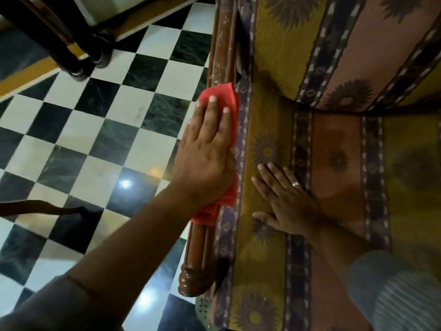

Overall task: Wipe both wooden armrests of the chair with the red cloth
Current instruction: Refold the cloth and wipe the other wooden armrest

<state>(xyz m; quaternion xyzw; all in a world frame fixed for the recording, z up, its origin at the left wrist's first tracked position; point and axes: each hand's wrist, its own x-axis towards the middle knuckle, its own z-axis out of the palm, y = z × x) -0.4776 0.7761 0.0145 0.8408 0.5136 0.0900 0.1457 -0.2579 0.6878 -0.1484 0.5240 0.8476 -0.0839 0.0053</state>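
Red cloth [220, 96] pressed flat on armrest [222, 44] under left hand [205, 149] — right hand [286, 201] open, empty.

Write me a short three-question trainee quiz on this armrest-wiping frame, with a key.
1. True or false: the left hand presses the red cloth flat on the wooden armrest.
2. Where does the right hand rest? A) on the floor B) on the seat cushion C) on the cloth
3. Fill in: the armrest beyond the cloth shows pale ___.

Key
1. True; the fingers lie spread on top of the cloth.
2. B; palm down, apart from the cloth.
3. Specks, which look like dust or scuffs; I cannot tell which.
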